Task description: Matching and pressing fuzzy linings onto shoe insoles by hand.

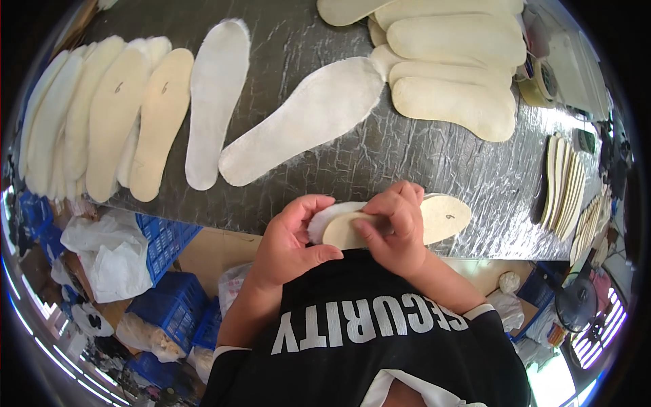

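Observation:
At the near edge of the table, my right hand (395, 229) pinches a cream insole (340, 233) with thumb and fingers. A white fleecy layer (325, 218) shows behind the insole's left end. My left hand (290, 236) curls around that end, its thumb along the lower edge and its fingertips partly hidden. Right of my right hand, a cream insole end (446, 220) with a pen mark sticks out; whether it belongs to the held piece is hidden by my hand. Two fleecy white insoles (308, 121) lie just beyond, fluffy side up.
Overlapping insoles (116, 122) line the table's left side; more cream insoles (453, 102) pile up at the far right. A row of thin insoles (563, 183) and a tape roll (539, 85) sit rightward. Blue crates (173, 305) and plastic bags (108, 251) stand below left.

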`<state>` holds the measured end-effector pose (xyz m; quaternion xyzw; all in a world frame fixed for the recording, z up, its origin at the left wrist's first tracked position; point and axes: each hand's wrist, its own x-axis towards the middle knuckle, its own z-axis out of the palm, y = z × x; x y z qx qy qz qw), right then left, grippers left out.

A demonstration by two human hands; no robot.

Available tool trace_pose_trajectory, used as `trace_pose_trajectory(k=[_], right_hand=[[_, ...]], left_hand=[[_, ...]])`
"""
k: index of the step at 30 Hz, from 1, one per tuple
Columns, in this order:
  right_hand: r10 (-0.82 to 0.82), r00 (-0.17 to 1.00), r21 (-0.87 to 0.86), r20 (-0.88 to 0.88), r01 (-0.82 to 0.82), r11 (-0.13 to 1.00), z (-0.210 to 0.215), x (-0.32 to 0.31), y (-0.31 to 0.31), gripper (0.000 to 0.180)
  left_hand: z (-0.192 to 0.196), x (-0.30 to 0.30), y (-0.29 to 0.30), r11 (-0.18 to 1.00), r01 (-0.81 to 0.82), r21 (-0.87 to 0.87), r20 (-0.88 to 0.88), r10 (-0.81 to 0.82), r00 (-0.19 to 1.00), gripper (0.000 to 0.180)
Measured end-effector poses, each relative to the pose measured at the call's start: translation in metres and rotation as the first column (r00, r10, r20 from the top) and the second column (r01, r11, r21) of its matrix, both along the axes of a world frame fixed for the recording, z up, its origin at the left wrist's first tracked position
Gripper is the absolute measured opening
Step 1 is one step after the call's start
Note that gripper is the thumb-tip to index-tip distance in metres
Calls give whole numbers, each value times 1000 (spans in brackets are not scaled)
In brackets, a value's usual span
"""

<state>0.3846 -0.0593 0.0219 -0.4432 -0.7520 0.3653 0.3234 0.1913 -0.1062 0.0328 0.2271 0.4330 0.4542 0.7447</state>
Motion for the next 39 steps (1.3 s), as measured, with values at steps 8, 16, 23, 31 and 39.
trace_pose_trajectory(k=[8,16,23,31,39], right_hand=[[136,968,26,212,-144,989,4,24,10,59],[300,931,-182,208,-265,947,4,31,21,39],[333,918,-204,216,-291,934,2,27,22,32],[339,925,-417,171,-243,876,-2,20,28,21],[138,988,-897,-70,-122,425,-2,29,39,34]], left_hand=[[-6,-6,-12,988,149,38,-332,-128,935,32],[-6,-5,-12,993,118,-16,-351,-116,929,30],[-8,-7,0,955,289,65,-477,-225,850,28],[-19,3,9,979,-34,-200,-322,-33,946,19],[34,1,19,581,623,523,-845,450,290,50]])
